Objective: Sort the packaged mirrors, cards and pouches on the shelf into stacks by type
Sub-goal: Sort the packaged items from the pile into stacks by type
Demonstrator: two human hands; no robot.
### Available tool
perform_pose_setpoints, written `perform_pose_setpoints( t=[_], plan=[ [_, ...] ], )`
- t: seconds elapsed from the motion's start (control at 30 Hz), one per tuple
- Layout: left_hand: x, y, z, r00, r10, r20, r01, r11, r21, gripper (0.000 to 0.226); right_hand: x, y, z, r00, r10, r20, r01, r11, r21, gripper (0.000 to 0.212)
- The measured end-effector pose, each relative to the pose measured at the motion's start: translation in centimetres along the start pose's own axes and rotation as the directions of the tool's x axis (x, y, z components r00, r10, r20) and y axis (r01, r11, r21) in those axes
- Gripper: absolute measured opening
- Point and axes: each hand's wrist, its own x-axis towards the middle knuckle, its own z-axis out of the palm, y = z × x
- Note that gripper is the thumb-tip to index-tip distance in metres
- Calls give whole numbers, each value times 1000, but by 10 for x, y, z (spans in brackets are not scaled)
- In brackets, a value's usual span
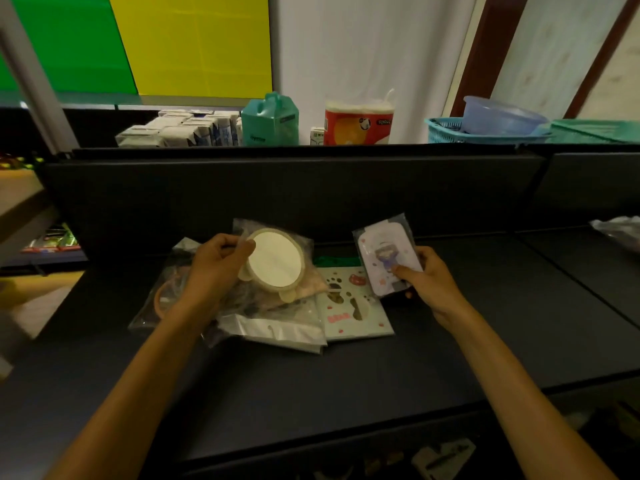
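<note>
My left hand grips a round cream mirror in a clear bag, lifted and tilted above a loose pile of packages. My right hand pinches a small pale purple card in a clear sleeve, held upright a little to the right of the pile. Under the mirror lie a beige pouch, a white plastic-wrapped package and a pale green card with paw prints. A packaged ring-shaped item lies under my left wrist. All rest on the dark shelf.
The shelf has a dark back wall. Behind it stand white cartons, a teal jug, a roll pack and blue baskets. Another clear package lies at the far right.
</note>
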Motion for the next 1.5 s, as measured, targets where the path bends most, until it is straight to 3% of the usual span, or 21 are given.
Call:
perform_pose_setpoints(
  t=[0.17,0.3,0.33,0.43,0.57,0.77,0.9,0.97,1.07,1.13,1.3,1.4,1.5],
  plan=[
    [-9,2,-3,995,-87,58,89,995,-50,56,-5,2,-14,999,-32,-1,32,999,20,41],
    [-16,1,-7,989,-60,134,81,984,-159,96,-13,4,-23,999,-52,-1,52,998,31,42],
    [-19,2,-7,984,-51,172,78,984,-159,97,-15,5,-25,999,-51,0,51,998,29,42],
    [-26,4,-7,975,-37,217,65,990,-123,58,-25,6,-30,999,-46,-11,46,998,32,39],
    [-31,0,-8,992,-56,109,68,992,-111,23,-45,4,-33,997,-55,-46,57,997,49,36],
    [-45,0,-18,989,86,122,-88,996,17,28,-86,-1,-36,989,-54,-139,69,991,111,31],
    [-60,6,-20,951,-46,305,114,971,-210,39,-116,5,-43,974,-29,-226,61,989,136,28],
    [-68,10,-15,918,-43,394,169,941,-292,49,-125,8,-48,967,-4,-254,39,990,135,29],
    [-81,11,-2,859,25,511,146,945,-293,55,-143,14,-58,961,19,-277,14,993,117,29],
    [-88,11,13,837,-5,547,173,951,-256,58,-153,20,-67,955,37,-296,-4,994,113,28],
    [-107,22,64,862,-87,499,257,924,-282,11,-170,32,-105,920,62,-386,-20,994,110,24],
    [-118,28,103,884,-37,467,183,945,-272,12,-180,41,-139,896,77,-438,-34,994,105,23],
    [-127,34,144,858,-44,512,197,948,-250,7,-187,52,-179,871,86,-484,-32,992,118,24]
  ],
)
